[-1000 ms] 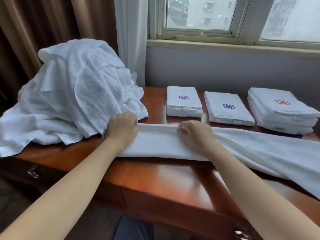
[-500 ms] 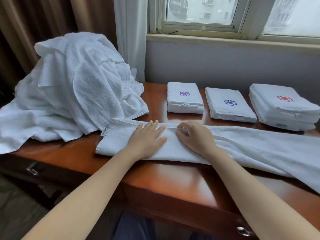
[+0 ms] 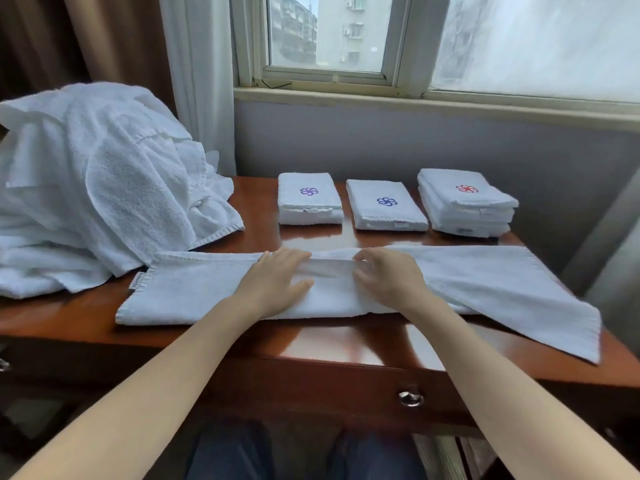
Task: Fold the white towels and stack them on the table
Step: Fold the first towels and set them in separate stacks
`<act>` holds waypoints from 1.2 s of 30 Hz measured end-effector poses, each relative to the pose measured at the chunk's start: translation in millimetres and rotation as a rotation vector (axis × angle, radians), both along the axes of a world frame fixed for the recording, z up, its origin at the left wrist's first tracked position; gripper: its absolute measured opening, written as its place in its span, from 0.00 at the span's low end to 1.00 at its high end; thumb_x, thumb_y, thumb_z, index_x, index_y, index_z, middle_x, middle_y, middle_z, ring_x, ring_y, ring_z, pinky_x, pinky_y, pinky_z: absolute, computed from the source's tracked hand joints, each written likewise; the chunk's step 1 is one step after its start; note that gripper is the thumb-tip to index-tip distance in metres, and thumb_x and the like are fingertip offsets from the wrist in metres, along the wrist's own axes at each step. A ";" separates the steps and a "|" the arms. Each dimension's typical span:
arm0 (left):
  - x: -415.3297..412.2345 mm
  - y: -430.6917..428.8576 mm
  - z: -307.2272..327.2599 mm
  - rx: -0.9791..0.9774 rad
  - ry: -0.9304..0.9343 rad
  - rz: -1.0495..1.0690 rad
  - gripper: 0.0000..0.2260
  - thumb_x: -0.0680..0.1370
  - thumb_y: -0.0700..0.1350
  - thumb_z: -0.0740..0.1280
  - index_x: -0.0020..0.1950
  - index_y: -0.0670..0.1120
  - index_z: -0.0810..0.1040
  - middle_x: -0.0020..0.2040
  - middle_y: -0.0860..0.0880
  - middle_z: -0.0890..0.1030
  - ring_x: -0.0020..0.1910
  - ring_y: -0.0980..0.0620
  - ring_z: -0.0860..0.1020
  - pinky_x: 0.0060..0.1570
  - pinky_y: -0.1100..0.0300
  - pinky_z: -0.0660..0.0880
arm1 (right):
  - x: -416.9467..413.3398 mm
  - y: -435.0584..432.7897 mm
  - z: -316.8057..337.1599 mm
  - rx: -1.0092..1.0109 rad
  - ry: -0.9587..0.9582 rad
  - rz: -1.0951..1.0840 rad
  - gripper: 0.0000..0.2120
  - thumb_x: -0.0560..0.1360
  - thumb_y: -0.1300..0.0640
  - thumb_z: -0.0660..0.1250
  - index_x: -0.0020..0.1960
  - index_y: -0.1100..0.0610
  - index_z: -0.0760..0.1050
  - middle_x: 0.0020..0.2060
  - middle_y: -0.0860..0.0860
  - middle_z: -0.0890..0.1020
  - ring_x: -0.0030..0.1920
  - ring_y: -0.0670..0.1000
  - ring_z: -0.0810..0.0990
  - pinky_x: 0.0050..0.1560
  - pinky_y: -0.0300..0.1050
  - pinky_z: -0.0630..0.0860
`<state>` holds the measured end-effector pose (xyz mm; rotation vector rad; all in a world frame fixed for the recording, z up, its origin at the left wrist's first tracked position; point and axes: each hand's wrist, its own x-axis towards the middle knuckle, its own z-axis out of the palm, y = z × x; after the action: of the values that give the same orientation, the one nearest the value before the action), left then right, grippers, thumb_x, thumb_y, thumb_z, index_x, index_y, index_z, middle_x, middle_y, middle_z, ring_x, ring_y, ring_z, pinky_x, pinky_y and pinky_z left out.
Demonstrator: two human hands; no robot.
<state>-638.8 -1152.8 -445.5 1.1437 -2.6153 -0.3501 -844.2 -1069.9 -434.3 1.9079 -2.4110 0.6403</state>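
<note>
My left hand [image 3: 277, 282] lies flat on the long terry towel [image 3: 194, 292], my right hand [image 3: 388, 282] pinches its folded far hem, glossy wooden table [image 3: 329, 341] showing in front.

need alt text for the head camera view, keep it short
Two bare hands work a long white towel laid across a wooden table: the left hand presses flat on it, the right hand pinches its far edge. Behind lie three folded towel stacks, an unfolded pile at left, under a window.
</note>
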 end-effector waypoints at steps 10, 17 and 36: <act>-125.3 49.9 12.5 -0.070 0.086 -0.303 0.20 0.80 0.49 0.64 0.72 0.52 0.72 0.71 0.53 0.73 0.71 0.52 0.69 0.69 0.56 0.66 | -84.0 90.5 -12.1 -0.132 0.032 -0.217 0.13 0.72 0.58 0.66 0.55 0.50 0.81 0.49 0.48 0.83 0.52 0.52 0.79 0.50 0.46 0.71; -181.8 55.5 7.1 -0.131 0.048 -0.343 0.10 0.79 0.50 0.64 0.60 0.56 0.79 0.60 0.56 0.80 0.61 0.53 0.76 0.56 0.57 0.74 | -127.7 129.3 -8.9 -0.199 0.007 -0.370 0.18 0.69 0.65 0.63 0.53 0.50 0.82 0.52 0.47 0.85 0.55 0.53 0.80 0.55 0.45 0.74; -243.4 23.4 6.5 -0.173 0.060 -0.351 0.17 0.78 0.45 0.65 0.66 0.53 0.72 0.62 0.52 0.74 0.55 0.48 0.77 0.48 0.53 0.75 | -211.2 70.3 -8.2 -0.095 0.400 -0.491 0.24 0.71 0.68 0.61 0.64 0.51 0.74 0.58 0.49 0.75 0.63 0.54 0.71 0.75 0.58 0.48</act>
<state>-882.2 -1129.4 -439.0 0.6088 -2.7252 -0.2154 -1055.4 -999.7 -442.5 1.1879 -2.3824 0.3026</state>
